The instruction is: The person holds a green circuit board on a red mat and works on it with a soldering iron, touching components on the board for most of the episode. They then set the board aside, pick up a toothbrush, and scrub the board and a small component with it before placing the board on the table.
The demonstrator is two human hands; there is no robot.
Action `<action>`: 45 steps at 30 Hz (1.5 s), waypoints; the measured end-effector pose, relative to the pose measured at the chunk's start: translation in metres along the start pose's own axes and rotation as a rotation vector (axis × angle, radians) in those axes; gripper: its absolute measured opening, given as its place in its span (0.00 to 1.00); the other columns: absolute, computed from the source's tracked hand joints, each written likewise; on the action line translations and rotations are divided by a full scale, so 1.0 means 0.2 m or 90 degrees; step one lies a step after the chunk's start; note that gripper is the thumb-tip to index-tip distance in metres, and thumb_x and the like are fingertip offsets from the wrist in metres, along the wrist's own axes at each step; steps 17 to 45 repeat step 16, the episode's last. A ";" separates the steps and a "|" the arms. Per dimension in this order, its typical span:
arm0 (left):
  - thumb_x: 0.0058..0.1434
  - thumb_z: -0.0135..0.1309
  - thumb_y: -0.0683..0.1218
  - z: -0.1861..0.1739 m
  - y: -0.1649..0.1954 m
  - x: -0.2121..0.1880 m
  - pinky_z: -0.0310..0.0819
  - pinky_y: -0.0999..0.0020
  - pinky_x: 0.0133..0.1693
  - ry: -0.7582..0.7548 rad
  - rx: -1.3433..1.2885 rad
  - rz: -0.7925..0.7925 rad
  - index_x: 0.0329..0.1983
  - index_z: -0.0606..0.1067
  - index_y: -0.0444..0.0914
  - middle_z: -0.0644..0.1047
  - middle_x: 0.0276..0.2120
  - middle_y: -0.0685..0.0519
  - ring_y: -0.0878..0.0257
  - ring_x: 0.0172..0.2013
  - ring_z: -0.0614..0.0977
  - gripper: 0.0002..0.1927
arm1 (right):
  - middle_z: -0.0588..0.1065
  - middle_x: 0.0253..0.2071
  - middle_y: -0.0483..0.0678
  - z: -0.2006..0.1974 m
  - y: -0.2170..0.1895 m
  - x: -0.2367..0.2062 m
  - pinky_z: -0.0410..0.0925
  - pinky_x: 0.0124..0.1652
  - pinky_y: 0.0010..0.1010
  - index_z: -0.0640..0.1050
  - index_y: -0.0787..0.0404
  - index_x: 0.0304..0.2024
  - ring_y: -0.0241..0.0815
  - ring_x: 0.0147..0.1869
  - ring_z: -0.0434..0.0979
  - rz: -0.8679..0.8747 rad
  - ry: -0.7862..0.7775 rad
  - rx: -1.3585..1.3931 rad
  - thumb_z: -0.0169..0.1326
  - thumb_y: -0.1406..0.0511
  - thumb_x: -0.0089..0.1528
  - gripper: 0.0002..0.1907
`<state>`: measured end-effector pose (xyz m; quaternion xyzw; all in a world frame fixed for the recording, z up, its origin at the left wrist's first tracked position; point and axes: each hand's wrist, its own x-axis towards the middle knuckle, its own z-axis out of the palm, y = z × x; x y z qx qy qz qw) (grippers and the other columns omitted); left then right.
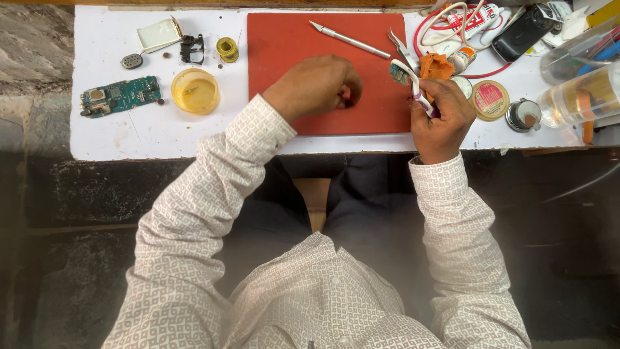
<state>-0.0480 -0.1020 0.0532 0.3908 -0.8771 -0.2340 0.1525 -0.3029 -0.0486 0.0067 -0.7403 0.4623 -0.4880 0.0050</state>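
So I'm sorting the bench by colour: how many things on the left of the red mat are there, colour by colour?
Yellow: 2, shallow dish and small spool
Green: 1, circuit board
White: 1, flat casing
Black: 1, small clip part
Grey: 1, oval speaker piece
Total: 6

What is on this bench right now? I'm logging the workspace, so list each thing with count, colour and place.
mat: 1, red, table centre
circuit board: 1, green, far left
dish: 1, yellow, left of mat
solder spool: 1, yellowish, above dish
craft knife: 1, silver, top of mat
tweezers: 1, metal, mat's right edge
round tin: 1, pink lid, right
phone: 1, black, top right
toothbrush: 1, white and purple, in right hand
left hand: closed on mat; contents hidden
right hand: grips toothbrush
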 end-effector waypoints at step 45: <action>0.55 0.61 0.39 -0.09 0.06 -0.03 0.73 0.58 0.39 -0.106 0.085 0.057 0.33 0.79 0.44 0.78 0.29 0.56 0.57 0.39 0.80 0.06 | 0.79 0.45 0.55 -0.01 -0.04 0.01 0.73 0.42 0.34 0.80 0.67 0.48 0.49 0.45 0.82 -0.007 0.001 0.007 0.61 0.80 0.59 0.15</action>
